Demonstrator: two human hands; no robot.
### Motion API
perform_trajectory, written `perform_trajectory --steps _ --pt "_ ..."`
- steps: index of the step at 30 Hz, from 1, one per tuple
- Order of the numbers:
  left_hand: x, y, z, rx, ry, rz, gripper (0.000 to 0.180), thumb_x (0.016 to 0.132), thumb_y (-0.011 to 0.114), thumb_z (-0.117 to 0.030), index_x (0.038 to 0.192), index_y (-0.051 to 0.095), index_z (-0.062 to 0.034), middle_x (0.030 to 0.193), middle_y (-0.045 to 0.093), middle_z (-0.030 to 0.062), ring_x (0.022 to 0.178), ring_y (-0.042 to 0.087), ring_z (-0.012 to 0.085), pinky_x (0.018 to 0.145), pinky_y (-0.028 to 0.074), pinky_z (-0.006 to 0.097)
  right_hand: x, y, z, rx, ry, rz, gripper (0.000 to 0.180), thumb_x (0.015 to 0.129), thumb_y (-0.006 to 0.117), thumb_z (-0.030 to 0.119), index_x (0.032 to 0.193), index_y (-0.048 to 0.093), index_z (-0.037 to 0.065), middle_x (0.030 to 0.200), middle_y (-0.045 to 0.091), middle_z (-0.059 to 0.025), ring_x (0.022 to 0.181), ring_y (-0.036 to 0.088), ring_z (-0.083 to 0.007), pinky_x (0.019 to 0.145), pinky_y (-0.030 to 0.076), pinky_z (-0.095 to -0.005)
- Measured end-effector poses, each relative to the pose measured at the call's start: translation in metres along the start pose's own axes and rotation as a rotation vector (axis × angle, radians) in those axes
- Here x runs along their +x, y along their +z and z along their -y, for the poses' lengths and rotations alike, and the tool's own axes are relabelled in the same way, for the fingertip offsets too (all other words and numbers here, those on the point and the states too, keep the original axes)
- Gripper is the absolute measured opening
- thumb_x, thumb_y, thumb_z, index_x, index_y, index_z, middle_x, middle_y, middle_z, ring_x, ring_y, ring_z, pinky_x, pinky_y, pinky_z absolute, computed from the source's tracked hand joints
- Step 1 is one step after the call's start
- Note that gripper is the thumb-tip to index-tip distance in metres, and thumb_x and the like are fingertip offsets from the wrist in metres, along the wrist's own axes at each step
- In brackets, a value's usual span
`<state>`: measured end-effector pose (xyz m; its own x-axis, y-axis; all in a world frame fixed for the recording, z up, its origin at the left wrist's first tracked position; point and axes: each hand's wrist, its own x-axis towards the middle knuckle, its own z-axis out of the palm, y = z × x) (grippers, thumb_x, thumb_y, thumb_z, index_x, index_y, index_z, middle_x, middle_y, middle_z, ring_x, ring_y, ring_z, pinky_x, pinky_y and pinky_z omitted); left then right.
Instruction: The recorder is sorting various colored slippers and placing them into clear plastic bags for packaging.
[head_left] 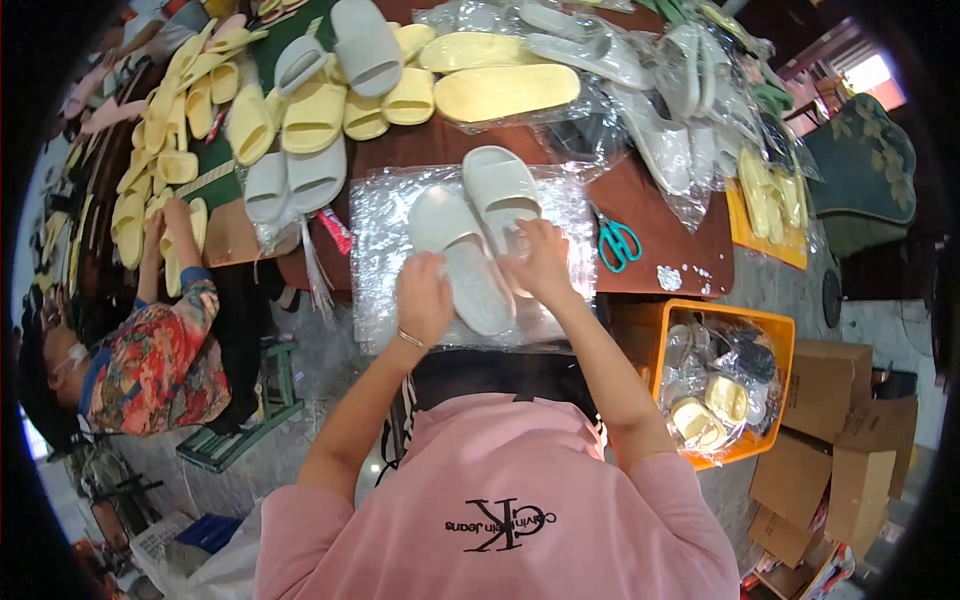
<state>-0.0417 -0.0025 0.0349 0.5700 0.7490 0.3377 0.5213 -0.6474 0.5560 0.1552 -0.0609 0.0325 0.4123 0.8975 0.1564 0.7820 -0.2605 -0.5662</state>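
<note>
Two pale grey slide sandals lie on a clear plastic bag spread on the brown table. The nearer sandal lies sole up, and both hands rest on it. My left hand presses its near left edge. My right hand grips its right side, close to the second sandal, which lies strap up just beyond. Whether the sandals are inside the bag or on top of it is unclear.
Teal-handled scissors lie right of the bag. Yellow and grey sandals and bagged pairs crowd the far table. An orange crate with bagged sandals stands at the right, cardboard boxes beyond. A person in a patterned shirt works at the left.
</note>
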Motion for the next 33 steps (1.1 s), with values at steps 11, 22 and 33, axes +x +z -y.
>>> perform_trajectory --steps 11,22,33 --pt "-0.022 0.005 0.080 0.526 -0.286 0.417 0.067 0.081 0.048 -0.035 0.134 0.020 -0.0071 0.141 0.018 0.0098 0.130 0.016 0.0271 0.102 0.009 0.052 0.048 0.038 0.024 -0.036 -0.059 -0.121 0.033 0.059 0.061 0.015 0.089 0.058 0.001 0.101 0.050 -0.0114 0.099 0.043 -0.0283 0.079 0.032 -0.0416" --pt "-0.021 0.001 0.102 0.450 -0.181 0.430 0.057 0.082 0.042 -0.030 0.133 0.025 -0.0105 0.140 0.020 0.0101 0.130 0.015 0.0271 0.104 0.009 0.046 0.030 0.071 0.027 -0.082 -0.177 0.023 0.022 0.064 0.062 0.019 0.082 0.056 0.006 0.087 0.053 -0.0120 0.085 0.050 -0.0282 0.074 0.036 -0.0414" --pt "0.007 -0.003 0.113 0.614 -0.195 0.326 0.057 0.085 0.041 -0.033 0.133 0.024 -0.0059 0.139 0.023 0.0088 0.129 0.020 0.0211 0.104 0.009 0.045 0.018 0.038 0.016 -0.042 -0.292 0.151 0.019 0.062 0.056 0.009 0.080 0.055 0.003 0.085 0.051 -0.0127 0.083 0.049 -0.0303 0.070 0.037 -0.0405"
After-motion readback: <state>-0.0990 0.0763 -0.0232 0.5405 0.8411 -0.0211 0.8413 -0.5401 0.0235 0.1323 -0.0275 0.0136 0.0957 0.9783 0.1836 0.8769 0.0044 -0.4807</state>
